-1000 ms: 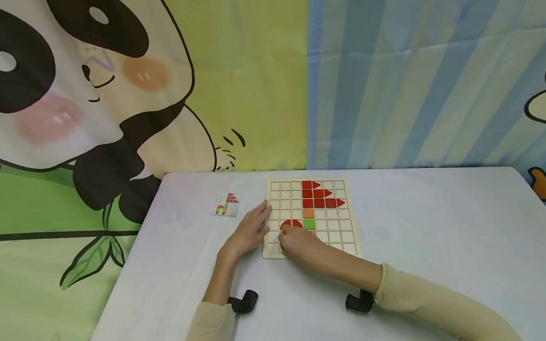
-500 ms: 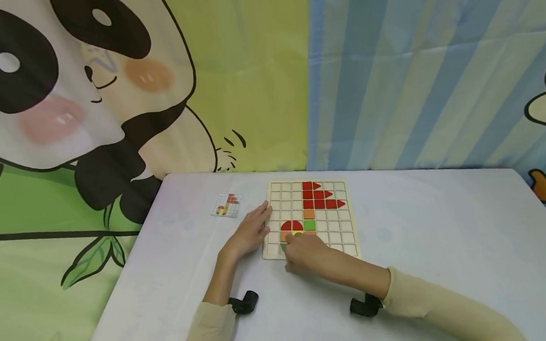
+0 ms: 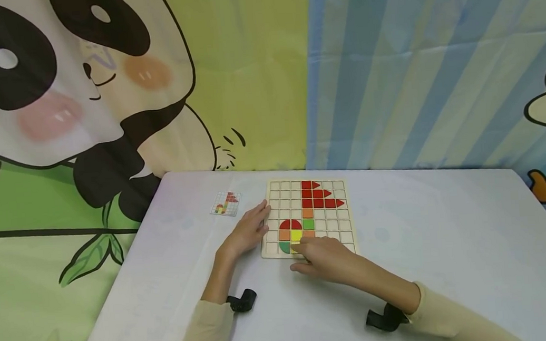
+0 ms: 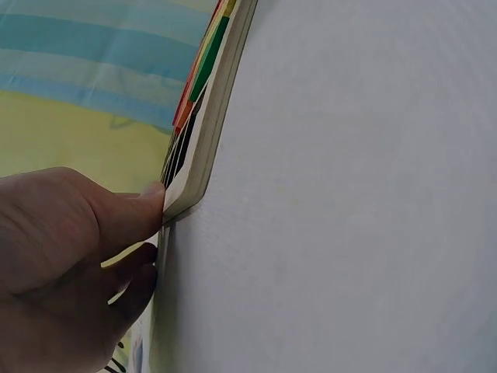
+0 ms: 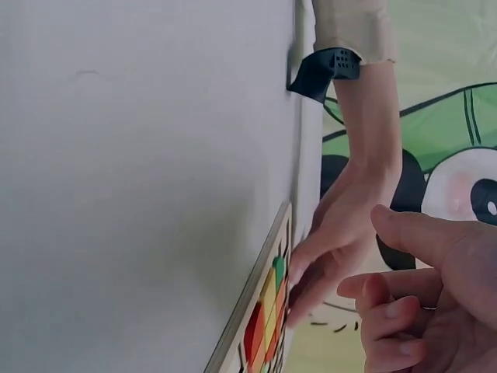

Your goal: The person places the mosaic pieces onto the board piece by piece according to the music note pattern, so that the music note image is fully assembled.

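Observation:
A wooden grid board [image 3: 336, 221] lies on the table with coloured pieces in its cells. Red pieces [image 3: 307, 194] form pointed rows at the top; orange, green, yellow and red pieces sit lower down. My left hand [image 3: 246, 234] rests against the board's left edge, its thumb [image 4: 140, 214] touching near a corner in the left wrist view. Over the bottom row, my right hand [image 3: 329, 259] touches a yellow piece [image 3: 294, 249] with its extended index finger. That piece is partly hidden, beside a rounded green piece [image 3: 285, 248]. In the right wrist view, the thumb [image 5: 411, 229] stands apart from the fingers.
A small pattern card [image 3: 225, 204] lies left of the board, printed with a similar coloured figure on a grid. The white table [image 3: 449, 242] extends around both. Behind it hangs a cartoon panda cloth [image 3: 247, 77]. Each wrist wears a black camera mount [image 3: 385, 318].
My right hand has shifted right and nearer, from the lower left cells to the neighbouring cell. The orange, yellow and rounded green pieces there have come into view. My left hand stays put.

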### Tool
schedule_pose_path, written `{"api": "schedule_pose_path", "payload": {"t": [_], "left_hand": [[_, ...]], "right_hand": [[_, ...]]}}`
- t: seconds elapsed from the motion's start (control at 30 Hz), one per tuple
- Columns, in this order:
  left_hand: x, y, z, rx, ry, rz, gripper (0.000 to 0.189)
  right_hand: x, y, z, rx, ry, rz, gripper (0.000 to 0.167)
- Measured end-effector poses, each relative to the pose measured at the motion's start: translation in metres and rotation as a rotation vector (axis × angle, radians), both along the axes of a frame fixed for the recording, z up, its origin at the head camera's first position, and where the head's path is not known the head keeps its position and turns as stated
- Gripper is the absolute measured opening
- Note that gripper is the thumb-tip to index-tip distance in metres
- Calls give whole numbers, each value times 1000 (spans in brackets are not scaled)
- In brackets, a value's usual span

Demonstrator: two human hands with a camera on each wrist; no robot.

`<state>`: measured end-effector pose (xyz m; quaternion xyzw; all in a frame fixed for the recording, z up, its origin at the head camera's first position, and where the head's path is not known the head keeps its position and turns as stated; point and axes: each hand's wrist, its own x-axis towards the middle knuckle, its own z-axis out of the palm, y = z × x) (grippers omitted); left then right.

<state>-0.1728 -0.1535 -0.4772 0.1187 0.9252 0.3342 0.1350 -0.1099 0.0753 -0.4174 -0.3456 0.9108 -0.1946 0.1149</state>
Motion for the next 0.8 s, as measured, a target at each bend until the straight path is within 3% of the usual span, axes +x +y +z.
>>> {"api": "schedule_pose_path", "payload": {"t": [0.2,0.43,0.63,0.8], "left_hand": [[3,0,1,-54,3,31,60],[6,2,1,-88,32,52,57],[14,0,-1,-195,67,-13,56],[20,-6,5,-204,65,-42,56]], "right_hand": [[-1,24,-2,-41,-23,-37,19],[-8,51,-8,-31,-42,-82,24],[-10,76,-12,-17,-106,-186,39],[-15,94,-16,-26,-116,-241,46]]}}
